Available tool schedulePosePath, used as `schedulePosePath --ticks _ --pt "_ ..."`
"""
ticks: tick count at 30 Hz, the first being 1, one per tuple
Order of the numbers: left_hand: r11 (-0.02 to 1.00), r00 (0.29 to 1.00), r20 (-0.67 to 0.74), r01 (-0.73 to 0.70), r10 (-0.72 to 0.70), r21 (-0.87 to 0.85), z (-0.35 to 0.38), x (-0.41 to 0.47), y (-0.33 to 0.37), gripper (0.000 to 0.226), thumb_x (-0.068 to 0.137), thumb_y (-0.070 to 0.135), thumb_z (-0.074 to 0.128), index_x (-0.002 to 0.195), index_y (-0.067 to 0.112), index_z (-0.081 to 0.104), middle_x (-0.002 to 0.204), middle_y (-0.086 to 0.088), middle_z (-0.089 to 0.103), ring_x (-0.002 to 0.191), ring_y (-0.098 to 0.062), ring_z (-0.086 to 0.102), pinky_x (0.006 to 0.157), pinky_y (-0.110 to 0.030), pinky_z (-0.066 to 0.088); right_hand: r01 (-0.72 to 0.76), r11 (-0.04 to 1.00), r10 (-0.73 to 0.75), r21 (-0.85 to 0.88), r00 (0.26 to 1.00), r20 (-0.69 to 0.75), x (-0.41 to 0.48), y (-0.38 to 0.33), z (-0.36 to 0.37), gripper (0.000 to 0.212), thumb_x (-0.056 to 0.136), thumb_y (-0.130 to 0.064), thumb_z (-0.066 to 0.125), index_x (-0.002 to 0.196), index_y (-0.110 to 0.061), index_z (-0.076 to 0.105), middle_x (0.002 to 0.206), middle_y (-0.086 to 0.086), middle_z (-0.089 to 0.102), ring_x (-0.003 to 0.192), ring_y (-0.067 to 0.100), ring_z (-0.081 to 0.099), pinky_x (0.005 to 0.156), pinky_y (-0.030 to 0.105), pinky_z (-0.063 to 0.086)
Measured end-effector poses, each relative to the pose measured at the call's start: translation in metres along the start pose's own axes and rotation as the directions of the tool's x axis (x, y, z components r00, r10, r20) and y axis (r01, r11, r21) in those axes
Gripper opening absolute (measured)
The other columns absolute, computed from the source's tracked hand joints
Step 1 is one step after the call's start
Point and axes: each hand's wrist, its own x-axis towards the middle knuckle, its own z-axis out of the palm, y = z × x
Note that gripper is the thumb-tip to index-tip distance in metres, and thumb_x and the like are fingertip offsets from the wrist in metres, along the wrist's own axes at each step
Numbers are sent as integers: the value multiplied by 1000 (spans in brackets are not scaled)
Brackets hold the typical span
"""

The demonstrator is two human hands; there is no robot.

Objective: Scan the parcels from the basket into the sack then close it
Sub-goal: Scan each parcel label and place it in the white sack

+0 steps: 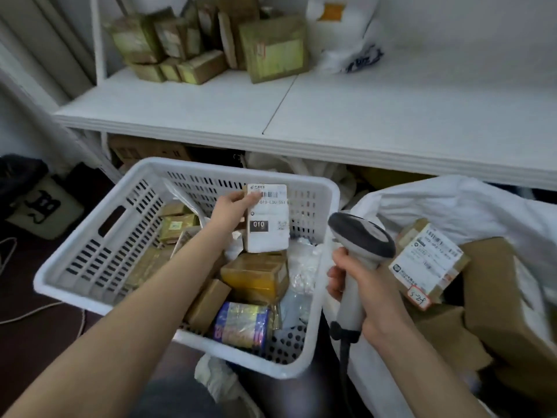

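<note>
My left hand [233,206] holds a small labelled parcel [267,224] upright above the white plastic basket [90,260], its white barcode label facing me. My right hand [364,285] grips the handle of a grey and white barcode scanner [360,236], whose head points toward the parcel from the right. The basket contains several brown taped parcels [256,276] and a blue-ended package [241,324]. At the right, the white sack [452,203] stands open, with a labelled parcel [428,260] and brown boxes [494,285] inside.
A white shelf [331,116] runs behind the basket, with several brown parcels [211,46] and a white bag [346,34] at its back. Boxes and bags sit under the shelf. A dark bag [18,179] and cables lie on the floor at left.
</note>
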Motion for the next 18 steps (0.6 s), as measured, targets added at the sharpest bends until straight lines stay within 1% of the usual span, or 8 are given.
schedulePosePath --ticks 2,4,5,8,9,11,13,18 --pt "982 992 111 82 -63 -168 6 -35 26 18 89 21 66 102 8 65 86 -4 73 86 -23 69 69 -34 58 65 998 -64 12 997 -39 -18 -7 -12 9 84 -8 71 91 -9 67 80 6 70 74 17 68 65 30 54" --pt "963 977 199 123 -75 -239 20 -70 42 15 90 19 65 100 8 65 82 -3 73 83 -20 67 70 -34 57 123 992 -121 30 991 -62 -35 -14 -25 12 82 -9 73 92 -12 67 92 5 70 90 21 67 74 33 55" --pt "950 969 236 143 -77 -276 30 -90 48 14 90 17 64 100 8 65 83 -4 74 82 -20 67 73 -35 56 142 989 -139 42 988 -62 -44 -16 -32 15 82 -10 74 95 -13 67 97 5 69 93 22 66 77 34 54" --pt "922 938 339 191 -71 -337 61 -142 50 11 91 5 58 101 4 63 91 -10 72 74 -17 67 55 -24 54 171 981 -164 89 983 -87 -69 -21 -51 18 81 -6 73 97 -11 68 99 6 71 92 22 68 79 36 55" --pt "920 919 389 203 -61 -336 70 -158 46 14 91 1 56 103 4 63 97 -12 71 76 -17 68 55 -24 56 176 979 -164 107 980 -109 -75 -22 -57 18 81 -2 72 96 -10 68 98 6 72 89 22 69 79 38 56" --pt "933 869 492 222 -58 -283 85 -181 33 18 91 0 56 105 6 65 104 -10 72 87 -18 69 70 -29 59 183 977 -163 109 972 -170 -85 -20 -72 20 81 3 71 95 -10 67 98 9 72 86 23 70 80 42 57" --pt "960 835 546 206 -71 -190 96 -197 17 23 90 4 60 111 10 64 104 -6 73 94 -19 70 77 -32 58 191 980 -172 56 956 -237 -92 -16 -89 19 80 1 73 94 -10 68 99 11 72 87 25 70 83 45 57" --pt "993 899 438 61 -9 -105 123 -215 -16 39 86 3 68 124 8 61 97 -1 74 89 -14 71 72 -25 57 242 970 -238 -28 921 -308 -118 -9 -127 18 82 -15 75 98 -9 70 89 4 75 80 17 71 70 30 56"
